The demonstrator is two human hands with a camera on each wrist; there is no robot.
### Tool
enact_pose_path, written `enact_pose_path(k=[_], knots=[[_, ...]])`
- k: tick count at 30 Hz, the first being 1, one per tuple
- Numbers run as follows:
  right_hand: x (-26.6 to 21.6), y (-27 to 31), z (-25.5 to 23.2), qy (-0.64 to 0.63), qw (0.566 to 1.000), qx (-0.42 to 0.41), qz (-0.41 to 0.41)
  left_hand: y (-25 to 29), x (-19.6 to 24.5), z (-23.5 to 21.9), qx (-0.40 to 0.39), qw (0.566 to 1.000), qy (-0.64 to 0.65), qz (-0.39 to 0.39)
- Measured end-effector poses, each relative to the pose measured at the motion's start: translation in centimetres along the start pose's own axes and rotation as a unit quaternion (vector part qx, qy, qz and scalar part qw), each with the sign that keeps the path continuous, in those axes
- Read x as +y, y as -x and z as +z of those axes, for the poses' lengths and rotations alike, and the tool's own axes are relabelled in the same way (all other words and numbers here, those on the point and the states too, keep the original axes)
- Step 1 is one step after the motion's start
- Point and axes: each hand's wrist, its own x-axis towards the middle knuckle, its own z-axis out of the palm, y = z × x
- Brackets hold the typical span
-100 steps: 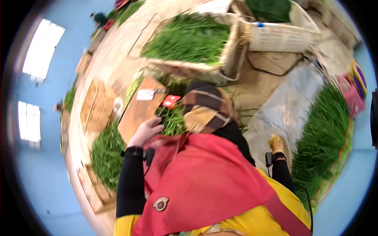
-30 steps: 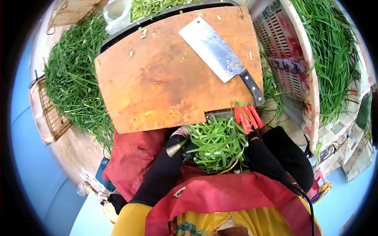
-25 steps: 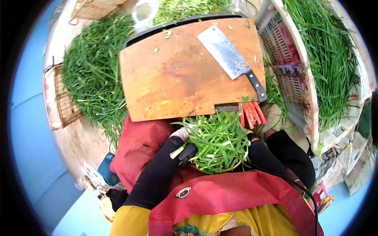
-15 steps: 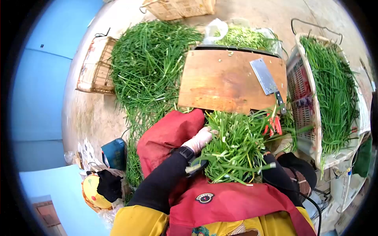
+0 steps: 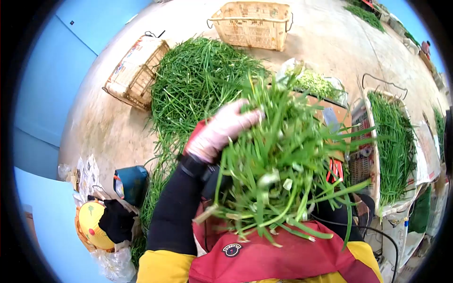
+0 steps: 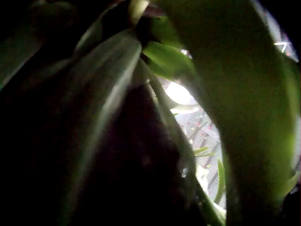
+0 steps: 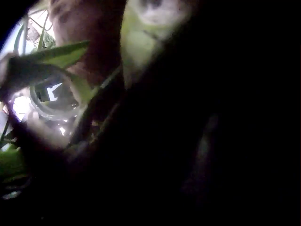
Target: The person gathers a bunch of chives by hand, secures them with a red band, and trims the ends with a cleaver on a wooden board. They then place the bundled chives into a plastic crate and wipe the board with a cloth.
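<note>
A large loose bundle of cut green leaves [image 5: 283, 165] is above the red apron, in front of the chest. Against its left side lies my gloved left hand [image 5: 224, 132], fingers extended toward the stalks. My right hand is hidden by the bundle. Behind the leaves, a wooden board [image 5: 339, 153] and a cleaver blade [image 5: 331, 119] show partly, with a red object [image 5: 334, 170] near the board's lower edge. Blurred leaves [image 6: 249, 94] fill much of the left wrist view. The right wrist view is mostly dark, with a leaf [image 7: 66, 54].
A heap of long greens [image 5: 193, 80] lies on the floor at left, beside a tipped crate [image 5: 134, 70]. Another crate [image 5: 250, 26] stands behind. At right is a basket [image 5: 375, 165] of greens. Chopped pieces [image 5: 314, 84] lie beyond the board; a teal bag [image 5: 130, 185] is at lower left.
The bundle has risen from the lap toward the head camera and covers most of the board and cleaver. My left hand has risen with it. The head view takes in more floor.
</note>
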Motion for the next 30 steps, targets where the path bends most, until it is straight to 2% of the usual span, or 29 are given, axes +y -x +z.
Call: enact_pose_path(k=[2,3,4,5,6,7,8,9,11,12,13,14,15,16,17,18,19,20,21,22,24,25,26,28,30], knots=[[-4.5,-5.5,1.2,0.019,0.998,0.033,-0.049,-1.6,4.3,-5.4,0.066,0.991,-0.108,0.034],[-6.3,-8.3,1.8,0.035,0.996,0.051,-0.066,-2.6,4.8,-9.9,-0.031,0.968,-0.175,0.179],[-7.7,-10.9,2.3,0.054,0.993,0.066,-0.076,-3.7,5.4,-14.4,-0.119,0.914,-0.209,0.326],[-8.7,-13.4,2.6,0.075,0.992,0.073,-0.071,-3.2,8.4,-15.4,0.139,0.961,-0.14,0.192],[-9.3,-14.8,2.8,0.101,0.989,0.083,-0.064,-4.8,7.9,-21.4,0.289,0.915,-0.238,0.149],[-10.1,-16.2,2.9,0.137,0.986,0.091,-0.036,-6.3,7.5,-27.2,0.421,0.85,-0.308,0.074],[-10.1,-17.4,3.1,0.169,0.981,0.089,-0.003,-6.8,6.0,-31.1,0.48,0.792,-0.375,0.042],[-9.0,-16.8,3.6,0.178,0.98,0.084,0.024,-5.9,5.2,-31.2,0.469,0.8,-0.375,-0.005],[-6.2,-14.2,4.5,0.131,0.989,0.051,0.045,-6.9,-1.3,-33.2,0.458,0.797,-0.388,0.063],[-3.3,-12.2,6.1,-0.024,0.999,-0.001,0.029,-7.5,-4.9,-33.6,0.447,0.8,-0.393,0.081],[-1.3,-10.4,7.1,-0.05,0.997,-0.057,0.006,-8.1,-8.5,-34.1,0.435,0.802,-0.397,0.1],[0.8,-8.5,8.1,-0.078,0.99,-0.113,-0.014,-8.2,-10.9,-31.7,0.422,0.819,-0.382,0.063],[1.3,-5.9,8.2,-0.027,0.988,-0.151,-0.009,-8.3,-12.2,-27.9,0.398,0.826,-0.394,0.06],[1.8,-3.2,8.2,0.023,0.982,-0.189,-0.007,-8.2,-12.9,-23.8,0.377,0.855,-0.353,0.051],[4.2,-0.9,9.1,0.024,0.976,-0.208,-0.06,-8.5,-14.6,-21.4,0.319,0.904,-0.284,0.024],[5.1,1.1,8.8,0.037,0.959,-0.283,-0.007,-8.7,-17.3,-19.4,0.28,0.899,-0.332,0.051],[6.8,3.3,8.8,0.084,0.958,-0.27,-0.049,-9.0,-20.0,-17.7,0.238,0.917,-0.312,0.065],[5.4,4.9,7.4,0.121,0.942,-0.314,0.013,-8.5,-19.2,-15.0,0.173,0.948,-0.268,-0.008],[6.9,6.4,7.3,0.113,0.944,-0.31,0.008,-8.8,-20.6,-13.8,0.104,0.945,-0.309,-0.005],[9.0,7.8,7.4,0.105,0.946,-0.306,0.002,-7.7,-19.5,-11.4,0.072,0.98,-0.169,-0.083],[10.6,9.5,6.6,0.073,0.954,-0.289,0.031,-7.1,-20.8,-9.8,0.021,0.98,-0.111,-0.166],[10.6,10.2,6.1,0.06,0.952,-0.289,0.079,-7.1,-21.8,-9.5,0.007,0.973,-0.127,-0.195],[10.7,10.6,5.6,0.072,0.944,-0.298,0.12,-7.2,-23.1,-9.2,0.002,0.972,-0.125,-0.201],[12.1,11.3,5.7,0.082,0.946,-0.275,0.149,-7.6,-24.7,-8.7,-0.067,0.976,-0.047,-0.203],[12.8,11.6,5.9,0.065,0.945,-0.273,0.167,-8.6,-26.0,-8.1,-0.083,0.968,-0.023,-0.236]])
